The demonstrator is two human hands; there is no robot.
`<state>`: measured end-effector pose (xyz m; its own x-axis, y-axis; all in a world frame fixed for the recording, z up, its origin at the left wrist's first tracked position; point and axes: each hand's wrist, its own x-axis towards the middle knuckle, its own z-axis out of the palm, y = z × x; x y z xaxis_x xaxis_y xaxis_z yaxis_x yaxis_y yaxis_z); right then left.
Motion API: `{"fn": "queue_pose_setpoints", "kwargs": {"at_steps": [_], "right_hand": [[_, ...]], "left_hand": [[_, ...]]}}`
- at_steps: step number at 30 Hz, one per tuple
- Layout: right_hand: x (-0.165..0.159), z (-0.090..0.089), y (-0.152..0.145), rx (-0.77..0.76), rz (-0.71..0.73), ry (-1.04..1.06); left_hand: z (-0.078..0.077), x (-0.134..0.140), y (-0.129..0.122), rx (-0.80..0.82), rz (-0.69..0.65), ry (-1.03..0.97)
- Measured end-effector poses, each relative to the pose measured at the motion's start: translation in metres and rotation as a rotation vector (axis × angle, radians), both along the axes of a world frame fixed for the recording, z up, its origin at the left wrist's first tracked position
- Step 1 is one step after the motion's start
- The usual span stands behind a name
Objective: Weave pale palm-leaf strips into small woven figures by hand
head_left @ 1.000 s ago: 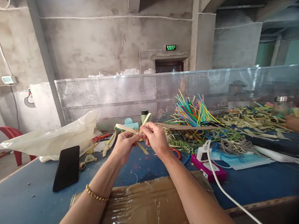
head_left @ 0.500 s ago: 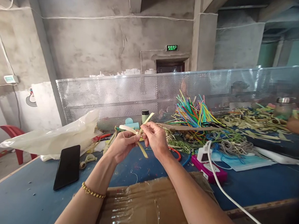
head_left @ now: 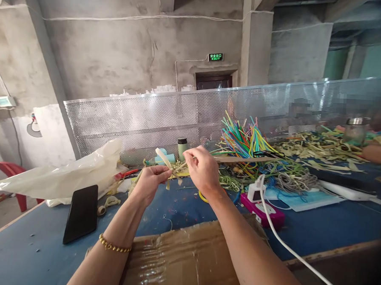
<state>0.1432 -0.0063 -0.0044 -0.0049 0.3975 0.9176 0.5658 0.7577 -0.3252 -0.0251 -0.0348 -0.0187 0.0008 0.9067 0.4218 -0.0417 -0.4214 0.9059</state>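
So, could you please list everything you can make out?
Table: one, blue, foreground
Cardboard: one, brown, front centre
Pale strip: at least one, cream, centre
Phone: one, black, left
Plastic bag: one, cream, beyond phone
Chair: one, red, far left
Bottle: one, green, back centre
Coloured strands: many, mixed, right of bottle
Leafy strips: many, greenish, far right
Jar: one, clear, far right
Block: one, magenta, right
Charger: one, white, on block
Cable: one, white, lower right
Mask: one, light blue, right
Perforated panel: one, silver, behind
Exit sign: one, green, upper centre
Bracelet: one, gold, lower left
Co-worker's arm: one, right edge
Left hand: one, bare, grip on pale strip
Right hand: one, bare, centre
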Motion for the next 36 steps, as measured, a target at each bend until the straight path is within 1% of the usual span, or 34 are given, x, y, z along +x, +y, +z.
{"fn": "queue_pose_setpoints", "kwargs": {"at_steps": [2, 4, 6, 7, 8, 10, 14, 19, 22, 28, 30, 32, 36], "right_hand": [[-0.001, 0.000, -0.001, -0.083, 0.092, -0.124], [-0.004, -0.003, 0.002, -0.224, 0.249, -0.155], [-0.005, -0.006, 0.006, -0.354, 0.420, -0.106], [-0.005, -0.007, 0.008, -0.395, 0.489, -0.071], [-0.005, -0.008, 0.009, -0.424, 0.540, -0.035], [-0.005, -0.008, 0.011, -0.448, 0.592, 0.024], [-0.009, -0.008, 0.009, -0.462, 0.634, 0.119], [-0.021, -0.007, -0.002, -0.449, 0.722, 0.252], [-0.025, -0.007, -0.009, -0.458, 0.743, 0.316], [-0.026, -0.005, -0.017, -0.513, 0.816, 0.359], [-0.027, -0.005, -0.016, -0.493, 0.802, 0.356], [-0.026, -0.006, -0.014, -0.447, 0.754, 0.338], [-0.018, -0.006, -0.005, -0.383, 0.600, 0.194]], "left_hand": [[0.000, 0.002, -0.003, -0.001, -0.045, 0.082], [0.000, 0.003, -0.006, -0.016, -0.100, 0.139], [0.001, 0.004, -0.007, -0.033, -0.137, 0.150], [0.001, 0.004, -0.007, -0.039, -0.153, 0.138], [0.000, 0.005, -0.007, -0.040, -0.165, 0.119], [-0.001, 0.007, -0.006, -0.031, -0.165, 0.067], [-0.004, 0.009, -0.002, -0.032, -0.137, -0.065], [-0.002, 0.008, -0.003, -0.093, -0.268, -0.182], [0.001, 0.008, -0.007, -0.110, -0.324, -0.206], [0.004, 0.006, -0.012, -0.114, -0.340, -0.156], [0.004, 0.005, -0.013, -0.121, -0.341, -0.135], [0.005, 0.004, -0.013, -0.130, -0.347, -0.119], [0.006, 0.002, -0.011, -0.126, -0.328, -0.136]]}}
